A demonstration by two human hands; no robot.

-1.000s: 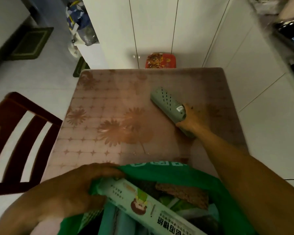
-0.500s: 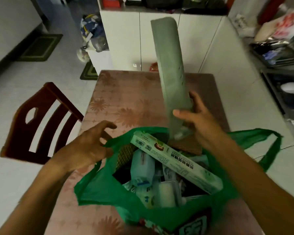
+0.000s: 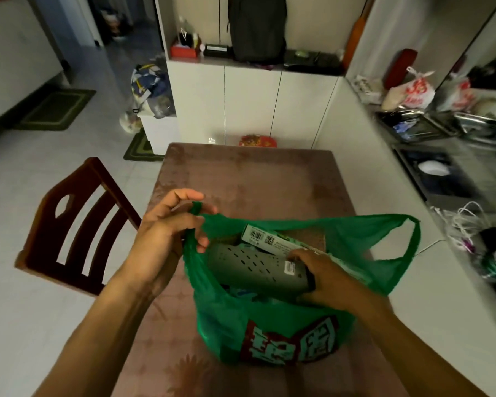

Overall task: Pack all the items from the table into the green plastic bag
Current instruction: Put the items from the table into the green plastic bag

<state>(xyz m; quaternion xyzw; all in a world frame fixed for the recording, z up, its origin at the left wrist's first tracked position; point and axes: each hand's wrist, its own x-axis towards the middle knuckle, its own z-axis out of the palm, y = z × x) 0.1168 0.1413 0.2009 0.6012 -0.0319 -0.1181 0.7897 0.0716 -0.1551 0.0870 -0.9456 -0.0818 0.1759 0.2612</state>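
The room is dim and a bit brownish. Soft light falls from above, so the white floor (image 3: 17, 325) and white cupboard doors (image 3: 252, 104) look brightest. The table (image 3: 249, 179) shines a little near its far edge. The near corners look dark. Straight lines bend at the edges. The counter (image 3: 476, 156) on the right is smeared and blurry.

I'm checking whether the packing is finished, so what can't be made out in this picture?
- Lower contents of the bag: head view, hidden by its green wall, the case and the box.
- Table near edge: covered by the bag and both arms, so leftovers there can't be ruled out.
- Right hand fingers: partly hidden behind the case's end.
- Box print: too small to read.
- Left hand grips the bag's handle.
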